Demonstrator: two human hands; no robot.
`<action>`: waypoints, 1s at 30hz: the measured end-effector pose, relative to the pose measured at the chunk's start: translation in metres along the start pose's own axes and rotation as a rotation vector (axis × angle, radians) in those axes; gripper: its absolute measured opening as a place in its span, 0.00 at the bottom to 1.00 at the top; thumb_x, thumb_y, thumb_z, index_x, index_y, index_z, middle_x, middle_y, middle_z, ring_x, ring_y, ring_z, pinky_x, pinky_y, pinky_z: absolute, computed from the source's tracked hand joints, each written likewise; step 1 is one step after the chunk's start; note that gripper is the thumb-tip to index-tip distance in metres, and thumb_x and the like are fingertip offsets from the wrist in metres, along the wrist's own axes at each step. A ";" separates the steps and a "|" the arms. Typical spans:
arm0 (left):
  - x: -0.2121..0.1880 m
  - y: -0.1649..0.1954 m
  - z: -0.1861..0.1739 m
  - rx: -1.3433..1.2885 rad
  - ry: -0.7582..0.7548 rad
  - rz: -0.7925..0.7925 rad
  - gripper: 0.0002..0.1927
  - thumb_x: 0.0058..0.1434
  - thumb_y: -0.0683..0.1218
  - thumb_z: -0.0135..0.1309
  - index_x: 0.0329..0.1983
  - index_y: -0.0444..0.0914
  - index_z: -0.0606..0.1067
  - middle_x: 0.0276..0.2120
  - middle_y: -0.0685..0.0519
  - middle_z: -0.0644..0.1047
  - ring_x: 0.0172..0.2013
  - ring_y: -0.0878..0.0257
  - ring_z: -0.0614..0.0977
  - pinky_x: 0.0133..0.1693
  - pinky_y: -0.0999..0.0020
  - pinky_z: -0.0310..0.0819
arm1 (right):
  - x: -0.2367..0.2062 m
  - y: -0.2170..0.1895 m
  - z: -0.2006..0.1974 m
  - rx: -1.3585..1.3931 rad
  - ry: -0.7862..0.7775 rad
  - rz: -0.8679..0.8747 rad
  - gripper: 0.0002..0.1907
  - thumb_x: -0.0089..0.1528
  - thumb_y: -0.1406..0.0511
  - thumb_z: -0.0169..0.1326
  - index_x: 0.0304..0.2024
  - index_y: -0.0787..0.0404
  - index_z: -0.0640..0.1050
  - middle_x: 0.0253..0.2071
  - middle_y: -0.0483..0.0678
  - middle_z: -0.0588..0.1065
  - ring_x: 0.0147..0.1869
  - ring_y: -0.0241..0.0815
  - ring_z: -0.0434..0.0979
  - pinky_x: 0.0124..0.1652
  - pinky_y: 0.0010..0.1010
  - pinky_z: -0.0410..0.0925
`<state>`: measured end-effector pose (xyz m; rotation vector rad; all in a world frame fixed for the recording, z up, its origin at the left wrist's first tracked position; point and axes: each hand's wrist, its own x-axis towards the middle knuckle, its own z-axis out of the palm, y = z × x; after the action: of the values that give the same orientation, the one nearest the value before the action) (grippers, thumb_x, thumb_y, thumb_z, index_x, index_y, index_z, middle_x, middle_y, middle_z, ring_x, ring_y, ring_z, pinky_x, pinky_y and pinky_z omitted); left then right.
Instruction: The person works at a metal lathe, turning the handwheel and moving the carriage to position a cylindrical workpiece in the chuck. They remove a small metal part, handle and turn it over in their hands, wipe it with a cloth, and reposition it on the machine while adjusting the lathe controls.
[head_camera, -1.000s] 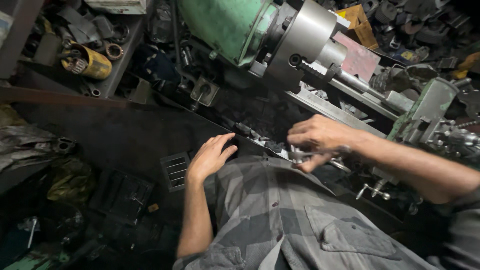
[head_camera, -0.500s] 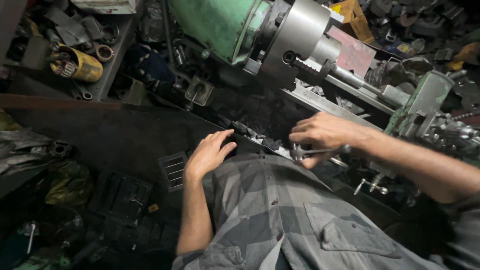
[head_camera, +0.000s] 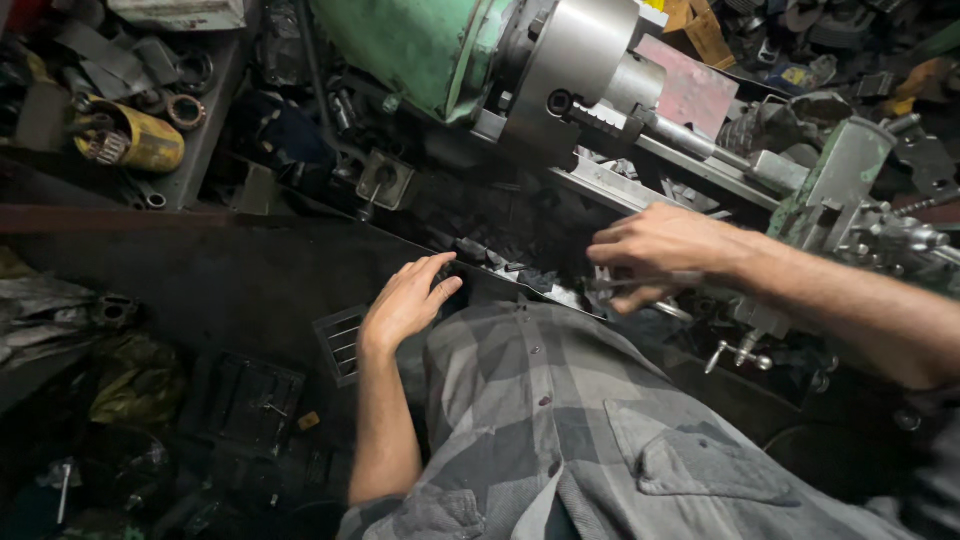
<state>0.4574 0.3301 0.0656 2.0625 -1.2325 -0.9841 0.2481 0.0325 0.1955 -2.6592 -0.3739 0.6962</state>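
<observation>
Left hand (head_camera: 405, 300) was lying flat with fingers (head_camera: 432, 268) loosely spread on the dark front edge of the lathe (head_camera: 420, 40), holding nothing, while the right hand (head_camera: 665, 250) had its fingers curled around a thin metal handle (head_camera: 640, 283) just below the chuck (head_camera: 570, 60).

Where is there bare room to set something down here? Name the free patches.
One free patch: the dark flat tray, bordered by the shelf above and the left hand at right. Crowded: the shelf with its yellow can, the lathe bed under the chuck, and around the right hand.
</observation>
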 end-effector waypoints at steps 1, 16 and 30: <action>0.000 0.000 0.001 -0.012 -0.008 0.004 0.26 0.67 0.57 0.51 0.64 0.40 0.71 0.56 0.44 0.76 0.57 0.46 0.75 0.57 0.55 0.68 | 0.000 -0.001 0.003 -0.174 -0.286 0.159 0.23 0.56 0.47 0.60 0.35 0.60 0.79 0.32 0.51 0.79 0.38 0.50 0.80 0.37 0.40 0.72; 0.006 0.008 0.010 0.012 -0.045 0.033 0.26 0.67 0.57 0.51 0.64 0.40 0.71 0.55 0.44 0.77 0.56 0.47 0.75 0.57 0.56 0.69 | -0.009 0.005 0.008 -0.043 0.115 0.067 0.26 0.49 0.47 0.65 0.34 0.61 0.77 0.33 0.50 0.77 0.40 0.53 0.79 0.36 0.45 0.73; 0.022 0.056 0.019 -0.073 -0.136 0.129 0.25 0.68 0.56 0.50 0.64 0.42 0.72 0.56 0.45 0.78 0.58 0.49 0.76 0.58 0.57 0.68 | -0.027 -0.011 0.020 0.025 0.098 0.125 0.26 0.51 0.47 0.65 0.34 0.61 0.78 0.34 0.51 0.78 0.44 0.53 0.78 0.43 0.45 0.72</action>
<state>0.4206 0.2846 0.0889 1.8617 -1.3592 -1.1069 0.2133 0.0388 0.1945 -2.6985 -0.1728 0.6000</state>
